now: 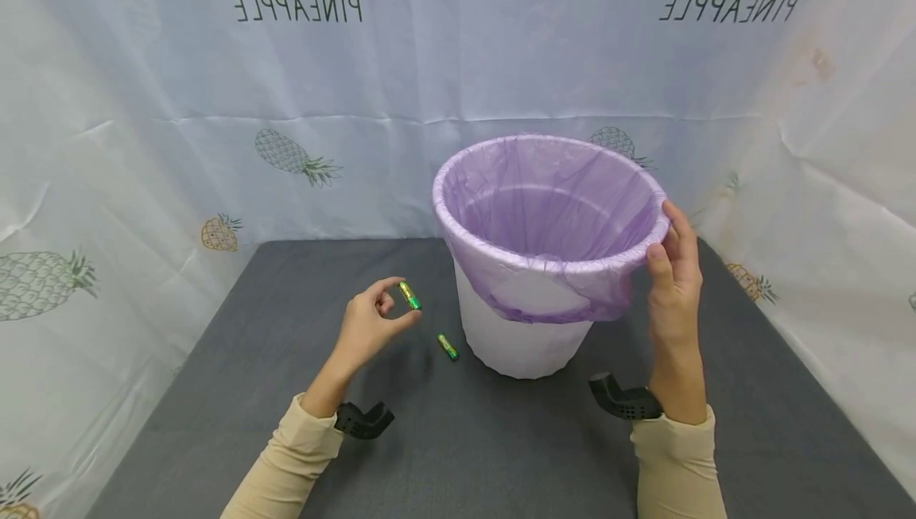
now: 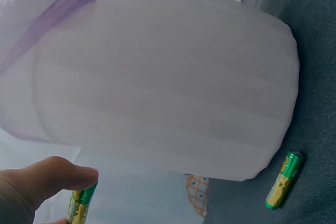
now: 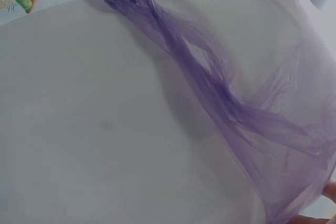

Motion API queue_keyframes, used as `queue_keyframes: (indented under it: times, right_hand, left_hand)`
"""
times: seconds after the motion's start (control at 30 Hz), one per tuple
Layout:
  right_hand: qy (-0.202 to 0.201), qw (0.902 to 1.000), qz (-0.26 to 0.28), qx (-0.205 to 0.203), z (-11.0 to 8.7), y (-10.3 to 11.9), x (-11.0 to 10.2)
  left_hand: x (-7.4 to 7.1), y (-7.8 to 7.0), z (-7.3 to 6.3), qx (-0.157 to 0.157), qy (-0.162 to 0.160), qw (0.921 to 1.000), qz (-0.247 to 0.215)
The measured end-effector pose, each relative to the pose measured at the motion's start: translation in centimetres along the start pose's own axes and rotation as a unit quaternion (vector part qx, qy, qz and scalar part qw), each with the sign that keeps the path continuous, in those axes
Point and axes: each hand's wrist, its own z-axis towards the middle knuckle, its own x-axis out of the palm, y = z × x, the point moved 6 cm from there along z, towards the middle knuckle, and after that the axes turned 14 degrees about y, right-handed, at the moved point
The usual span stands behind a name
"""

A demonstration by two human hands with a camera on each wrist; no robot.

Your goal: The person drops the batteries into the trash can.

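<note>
Between thumb and fingertip, my left hand [image 1: 370, 320] pinches a green and gold battery [image 1: 409, 296], held above the table left of the bin. A second battery [image 1: 448, 346] of the same colours lies on the table beside the bin's base; the left wrist view shows this battery [image 2: 284, 180] at lower right. The white trash bin [image 1: 529, 344] stands upright, lined with a purple plastic bag [image 1: 551, 209] folded over its rim. My right hand [image 1: 675, 280] grips the rim on the right side, thumb outside. Only its fingertips [image 3: 329, 190] show in the right wrist view.
A dark grey cloth [image 1: 286, 360] covers the table. Behind and at the sides hangs a white curtain [image 1: 401, 66] printed with pineapples. Black camera mounts [image 1: 363, 421] sit on both wrists.
</note>
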Motion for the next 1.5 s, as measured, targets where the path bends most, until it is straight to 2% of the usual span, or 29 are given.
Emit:
queue_keyframes:
  times: [0.43,0.63,1.5]
  right_hand:
    - [0.007,1.0000,-0.003,-0.006,0.0,0.0,0.0]
    - [0.001,1.0000,0.001,0.004,0.0,-0.2,0.0]
    - [0.002,1.0000,-0.006,0.003,-0.1,-0.1,-0.1]
  left_hand:
    - [-1.3,-1.2,-0.3,0.029,-0.017,0.9994,-0.003]
    - [-1.8,-1.8,-0.4,0.048,-0.024,0.9985,-0.003]
    - [-4.1,-4.3,-0.4,0.072,-0.046,0.9963,-0.010]
